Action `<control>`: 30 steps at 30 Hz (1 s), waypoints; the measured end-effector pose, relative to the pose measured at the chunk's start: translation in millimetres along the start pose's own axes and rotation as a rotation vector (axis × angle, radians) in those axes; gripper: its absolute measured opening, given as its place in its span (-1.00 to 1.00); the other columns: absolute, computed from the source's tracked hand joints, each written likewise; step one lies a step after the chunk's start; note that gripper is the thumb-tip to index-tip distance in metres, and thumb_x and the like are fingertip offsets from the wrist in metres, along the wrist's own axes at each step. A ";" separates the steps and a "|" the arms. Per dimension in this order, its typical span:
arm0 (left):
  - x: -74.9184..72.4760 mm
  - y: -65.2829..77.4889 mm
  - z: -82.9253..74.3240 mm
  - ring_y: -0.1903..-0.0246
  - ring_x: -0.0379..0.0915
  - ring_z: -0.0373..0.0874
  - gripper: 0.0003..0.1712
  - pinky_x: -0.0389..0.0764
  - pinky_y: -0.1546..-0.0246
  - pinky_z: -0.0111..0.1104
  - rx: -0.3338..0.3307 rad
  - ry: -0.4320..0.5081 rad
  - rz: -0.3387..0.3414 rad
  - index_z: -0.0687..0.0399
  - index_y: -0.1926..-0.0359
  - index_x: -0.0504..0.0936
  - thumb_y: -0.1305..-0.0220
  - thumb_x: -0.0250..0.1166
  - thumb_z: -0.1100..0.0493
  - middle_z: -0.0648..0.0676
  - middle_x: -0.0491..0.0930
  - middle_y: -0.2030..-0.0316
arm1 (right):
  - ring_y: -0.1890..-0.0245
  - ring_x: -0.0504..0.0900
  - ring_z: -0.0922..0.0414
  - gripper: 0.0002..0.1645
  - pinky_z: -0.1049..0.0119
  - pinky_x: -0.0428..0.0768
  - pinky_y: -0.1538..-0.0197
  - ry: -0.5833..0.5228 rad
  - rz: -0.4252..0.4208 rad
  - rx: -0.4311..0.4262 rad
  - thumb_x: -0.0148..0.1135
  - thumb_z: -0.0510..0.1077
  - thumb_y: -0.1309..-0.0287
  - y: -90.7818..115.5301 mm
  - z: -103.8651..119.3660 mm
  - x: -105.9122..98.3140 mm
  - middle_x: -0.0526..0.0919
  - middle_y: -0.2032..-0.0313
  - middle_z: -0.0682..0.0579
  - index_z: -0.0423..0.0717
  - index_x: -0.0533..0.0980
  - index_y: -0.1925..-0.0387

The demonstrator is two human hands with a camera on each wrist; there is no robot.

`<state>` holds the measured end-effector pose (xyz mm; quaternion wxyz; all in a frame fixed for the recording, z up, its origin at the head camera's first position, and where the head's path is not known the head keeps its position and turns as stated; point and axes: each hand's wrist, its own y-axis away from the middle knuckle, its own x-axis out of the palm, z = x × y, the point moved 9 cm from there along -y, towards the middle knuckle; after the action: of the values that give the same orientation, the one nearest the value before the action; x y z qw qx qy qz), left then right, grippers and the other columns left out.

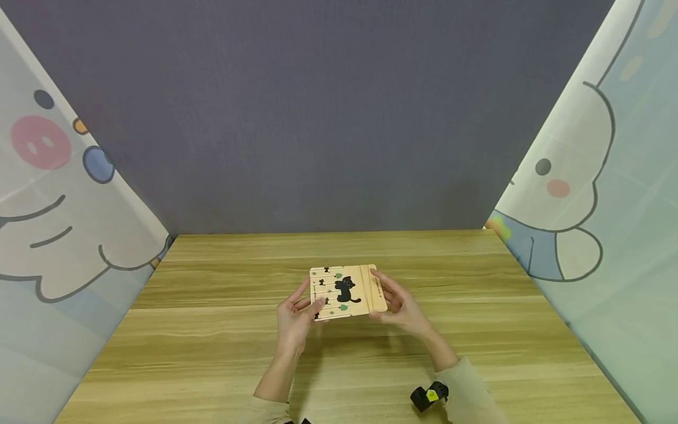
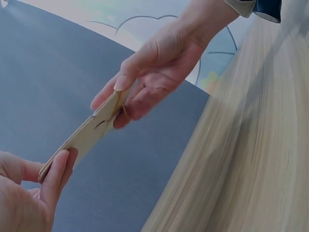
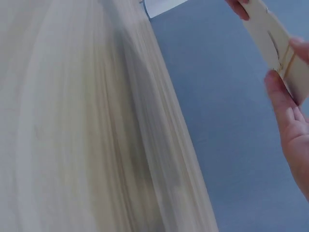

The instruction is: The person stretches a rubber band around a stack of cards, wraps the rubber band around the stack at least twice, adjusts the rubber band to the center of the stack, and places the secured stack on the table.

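Note:
A thin pale wooden board (image 1: 346, 292) printed with a black cat, small cats and green shapes is held over the table between both hands. A yellowish rubber band (image 2: 117, 108) is looped around it near its right end. My left hand (image 1: 295, 318) pinches the left end, thumb on the printed face and fingers behind. My right hand (image 1: 404, 307) grips the right end by its edges, close beside the band. In the left wrist view the board (image 2: 82, 133) shows edge-on, with layers and a dark curved mark on its plain side. The right wrist view shows part of the board (image 3: 263, 36).
The wood-grain table (image 1: 212, 341) lies beneath both hands. A dark grey panel (image 1: 328, 118) rises behind it, and cartoon-printed curtains (image 1: 577, 247) flank both sides. A black wrist device (image 1: 430, 396) sits by the right sleeve.

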<state>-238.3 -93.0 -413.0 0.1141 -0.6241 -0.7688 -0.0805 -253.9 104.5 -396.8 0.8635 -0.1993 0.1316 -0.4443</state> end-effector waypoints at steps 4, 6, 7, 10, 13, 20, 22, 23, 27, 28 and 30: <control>-1.3 -7.7 5.8 0.50 0.58 -0.08 -0.36 0.63 0.59 -0.25 0.094 0.034 0.026 0.27 -0.15 0.35 0.03 0.26 0.50 0.30 0.60 0.38 | -0.16 0.25 0.04 -0.11 0.18 0.49 0.00 -0.033 -0.085 -0.034 0.14 -0.64 0.22 1.9 0.4 -3.4 0.00 -0.23 -0.39 -0.48 0.01 -0.22; -1.8 -8.5 4.4 0.50 0.58 -0.09 -0.36 0.63 0.59 -0.26 0.108 0.027 0.019 0.26 -0.15 0.35 0.03 0.25 0.49 0.30 0.60 0.38 | -0.13 0.29 0.08 -0.15 0.23 0.49 -0.01 -0.014 -0.141 -0.038 0.18 -0.60 0.22 3.3 0.8 -5.7 0.05 -0.21 -0.39 -0.50 0.06 -0.18; -2.1 -9.2 4.4 0.53 0.58 -0.09 -0.36 0.63 0.59 -0.26 0.102 0.027 0.014 0.24 -0.15 0.36 0.03 0.25 0.49 0.30 0.60 0.37 | -0.09 0.32 0.09 -0.17 0.24 0.51 0.00 -0.007 -0.169 -0.031 0.20 -0.58 0.21 3.9 0.8 -6.5 0.09 -0.19 -0.39 -0.51 0.08 -0.16; -1.9 -4.7 -3.9 0.59 0.56 -0.12 -0.35 0.63 0.56 -0.20 0.027 -0.013 -0.031 0.19 -0.15 0.37 0.03 0.26 0.50 0.35 0.58 0.36 | 0.04 0.41 0.12 -0.18 0.27 0.54 0.04 0.002 -0.271 0.032 0.24 -0.54 0.22 6.4 -0.5 -9.5 0.19 -0.11 -0.39 -0.49 0.11 -0.15; -1.3 -5.1 -6.1 0.70 0.51 -0.19 -0.35 0.63 0.59 -0.27 -0.006 -0.029 -0.048 0.17 -0.16 0.36 0.02 0.25 0.50 0.36 0.57 0.36 | 0.10 0.44 0.13 -0.17 0.31 0.56 0.08 0.005 -0.376 0.130 0.25 -0.52 0.20 10.5 -3.1 -11.9 0.26 -0.05 -0.36 -0.42 0.12 -0.17; -4.9 -17.2 7.3 0.70 0.52 -0.15 -0.36 0.62 0.66 -0.29 0.157 0.021 0.009 0.16 -0.15 0.39 0.03 0.31 0.41 0.28 0.60 0.41 | 0.33 0.54 0.07 -0.47 0.29 0.62 0.33 -0.017 -0.433 0.176 0.20 -0.27 -0.03 25.5 -24.8 -18.8 0.52 0.25 -0.11 -0.28 0.30 -0.07; -6.5 -22.3 15.8 0.67 0.53 -0.12 -0.35 0.61 0.67 -0.30 0.192 0.056 0.031 0.14 -0.16 0.38 0.02 0.31 0.39 0.25 0.61 0.41 | 0.36 0.55 0.09 -0.52 0.29 0.61 0.36 -0.043 -0.457 0.235 0.19 -0.22 -0.06 28.9 -28.2 -17.6 0.56 0.32 -0.04 -0.30 0.33 -0.02; -6.8 -23.2 17.3 0.66 0.54 -0.10 -0.36 0.61 0.67 -0.28 0.191 0.061 0.033 0.13 -0.16 0.38 0.02 0.31 0.39 0.26 0.61 0.41 | 0.38 0.55 0.10 -0.52 0.30 0.61 0.36 -0.054 -0.488 0.291 0.21 -0.19 -0.05 30.5 -26.4 -15.4 0.57 0.35 -0.02 -0.32 0.34 0.01; -2.7 -17.4 8.0 0.64 0.55 -0.07 -0.36 0.62 0.63 -0.25 0.159 0.047 0.004 0.14 -0.14 0.40 0.04 0.32 0.40 0.29 0.60 0.41 | 0.44 0.54 0.16 -0.64 0.37 0.59 0.40 -0.134 -0.586 0.480 0.19 -0.15 -0.08 37.4 -25.2 -8.0 0.59 0.37 -0.04 -0.34 0.38 0.17; -1.7 -18.6 9.9 0.61 0.56 -0.07 -0.36 0.62 0.64 -0.27 0.175 0.069 0.022 0.13 -0.15 0.40 0.04 0.32 0.40 0.28 0.60 0.41 | 0.46 0.54 0.17 -0.70 0.39 0.58 0.42 -0.150 -0.604 0.511 0.17 -0.16 -0.09 38.8 -25.7 -7.0 0.60 0.38 -0.05 -0.31 0.40 0.21; 0.9 -13.9 3.4 0.60 0.57 -0.07 -0.36 0.62 0.63 -0.26 0.165 0.063 0.010 0.15 -0.13 0.41 0.05 0.32 0.41 0.29 0.60 0.42 | 0.50 0.53 0.18 -0.80 0.41 0.56 0.46 -0.171 -0.627 0.550 0.13 -0.19 -0.13 40.4 -27.2 -5.5 0.60 0.40 -0.06 -0.28 0.43 0.31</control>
<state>-252.3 -94.1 -415.7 0.1897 -0.6137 -0.7656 -0.0357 -239.1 124.0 -439.2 0.7154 -0.0279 -0.1309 -0.6858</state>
